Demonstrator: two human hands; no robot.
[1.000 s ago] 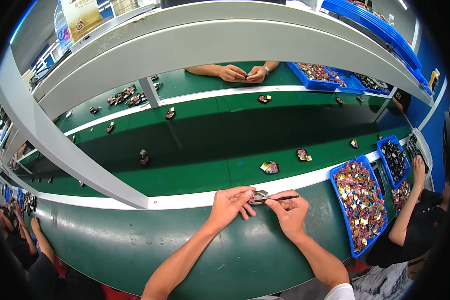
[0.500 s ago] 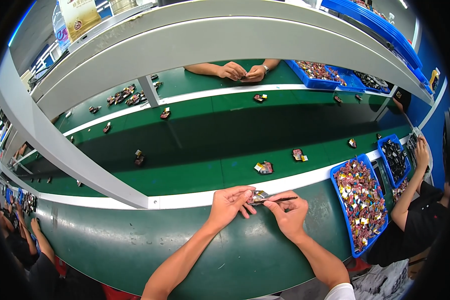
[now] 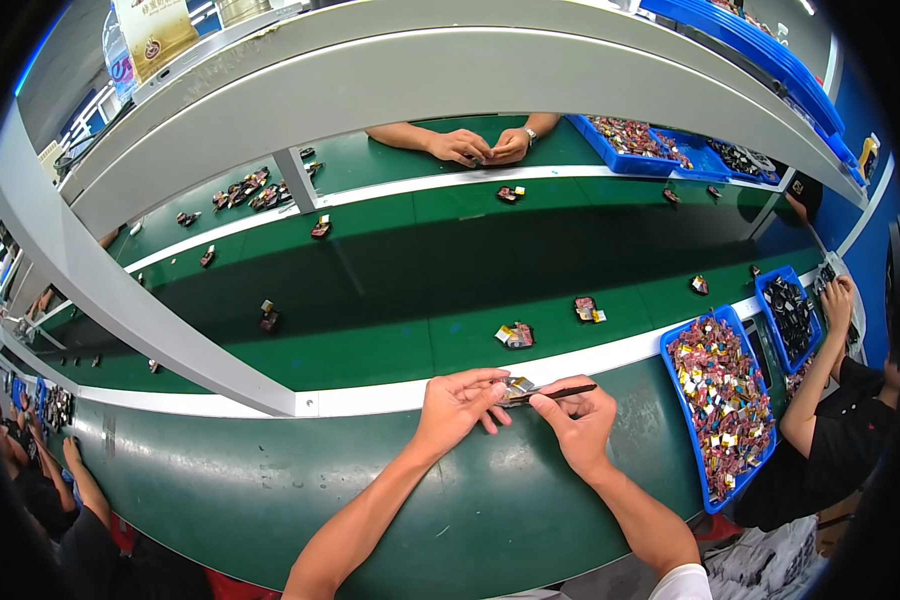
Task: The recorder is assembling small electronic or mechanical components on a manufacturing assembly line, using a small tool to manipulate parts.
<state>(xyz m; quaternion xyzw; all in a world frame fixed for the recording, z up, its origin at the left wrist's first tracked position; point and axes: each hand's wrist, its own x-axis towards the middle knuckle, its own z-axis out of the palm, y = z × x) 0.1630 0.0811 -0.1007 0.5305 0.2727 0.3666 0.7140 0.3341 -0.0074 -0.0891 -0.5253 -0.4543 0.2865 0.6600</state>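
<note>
Two bare forearms enter from the near edge; neither wrist carries a watch, band or glove; the left hand (image 3: 457, 403) and right hand (image 3: 577, 425) show no rings; a short white sleeve edge covers the right upper arm at the near right; the left arm is uncovered throughout.

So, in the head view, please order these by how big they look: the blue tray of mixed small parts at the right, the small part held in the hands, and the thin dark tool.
1. Blue tray, by far the largest.
2. Thin dark tool in the right hand, longer than the part.
3. Small part at the left hand.
The tray lies farther away, so its lead is safe.
</note>
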